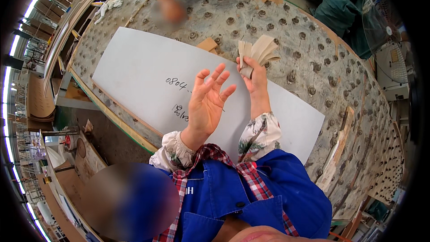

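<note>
My right hand [255, 80] is closed around a fanned bundle of thin beige strips [260, 51], whose material I cannot make out for sure. The loose ends stick up and away from my fingers. Raised beside it, my left hand [206, 105] is open, fingers spread and palm showing, with nothing in it. Both hands are over a long white panel [139, 67] with dark handwriting on it. The panel lies flat across a large work table [309, 67] whose top is covered with rows of round metal studs.
Across the table a person's hand [172, 11] rests near the far side. A small tan piece [207, 45] lies by the panel's far edge. White gloves [112, 4] are at the far left, a wooden strip [338, 148] at the right. A fan [389, 30] stands beyond the table.
</note>
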A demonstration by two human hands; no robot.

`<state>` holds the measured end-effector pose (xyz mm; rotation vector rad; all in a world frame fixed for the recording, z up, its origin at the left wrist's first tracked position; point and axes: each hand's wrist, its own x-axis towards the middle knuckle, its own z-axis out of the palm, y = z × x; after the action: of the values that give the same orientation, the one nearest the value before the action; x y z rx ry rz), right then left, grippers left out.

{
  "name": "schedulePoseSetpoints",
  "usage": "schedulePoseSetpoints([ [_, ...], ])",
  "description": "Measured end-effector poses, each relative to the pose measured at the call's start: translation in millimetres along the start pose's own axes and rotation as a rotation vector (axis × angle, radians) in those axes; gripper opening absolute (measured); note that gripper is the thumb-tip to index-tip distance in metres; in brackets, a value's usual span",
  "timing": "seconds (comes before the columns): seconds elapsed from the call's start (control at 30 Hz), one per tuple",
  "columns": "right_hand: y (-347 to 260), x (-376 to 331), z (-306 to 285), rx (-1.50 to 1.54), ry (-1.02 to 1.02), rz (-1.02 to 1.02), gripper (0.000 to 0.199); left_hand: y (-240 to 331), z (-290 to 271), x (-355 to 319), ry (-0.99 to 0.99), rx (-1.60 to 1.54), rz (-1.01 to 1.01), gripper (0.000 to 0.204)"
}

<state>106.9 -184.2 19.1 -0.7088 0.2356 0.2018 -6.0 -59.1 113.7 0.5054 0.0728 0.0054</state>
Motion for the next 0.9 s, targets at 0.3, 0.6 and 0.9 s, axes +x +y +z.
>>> schedulePoseSetpoints([
  [0.3,3.2,5.1,-5.8,0.02,-0.013,-0.018,0.021,-8.5,12.0,-10.0,-0.147,0.669,0.453,0.046],
  [0.6,3.1,2.4,-4.2,0.1,-0.113,-0.062,0.022,26.3,93.1,-67.4,-0.947,1.061,1.529,0.023],
  [0.9,-1.5,1.5,-0.7,0.118,-0.078,-0.07,0.024,32.6,109.1,-55.7,-0.786,0.624,2.365,0.044],
])
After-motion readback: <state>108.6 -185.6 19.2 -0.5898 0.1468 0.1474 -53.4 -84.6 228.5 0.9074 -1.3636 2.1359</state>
